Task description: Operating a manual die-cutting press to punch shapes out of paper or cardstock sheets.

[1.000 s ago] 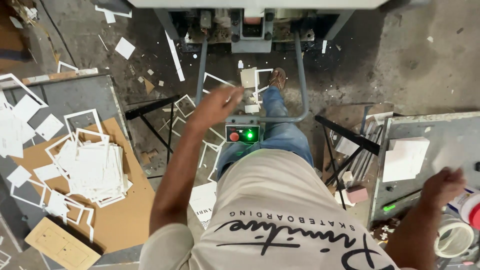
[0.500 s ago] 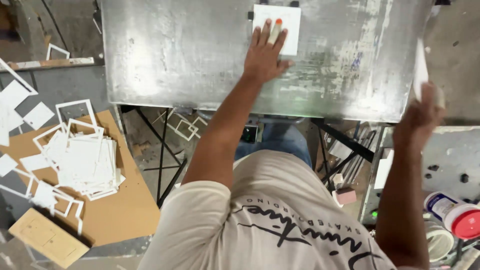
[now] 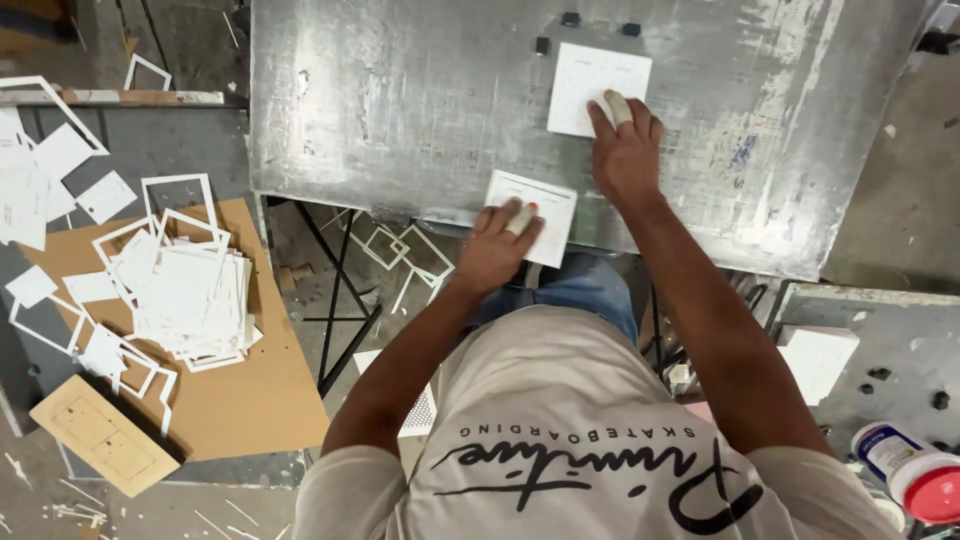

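White scrap frames [image 3: 185, 290] heaped left of metal plate [image 3: 400, 110].

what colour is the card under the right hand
White card, under the right hand; shows best in the head view.

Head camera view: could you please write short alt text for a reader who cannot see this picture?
Seen from above, a person presses the right hand on a white square card and the left hand on a second white card on a scratched grey metal table. A pile of white card offcuts lies at the left.
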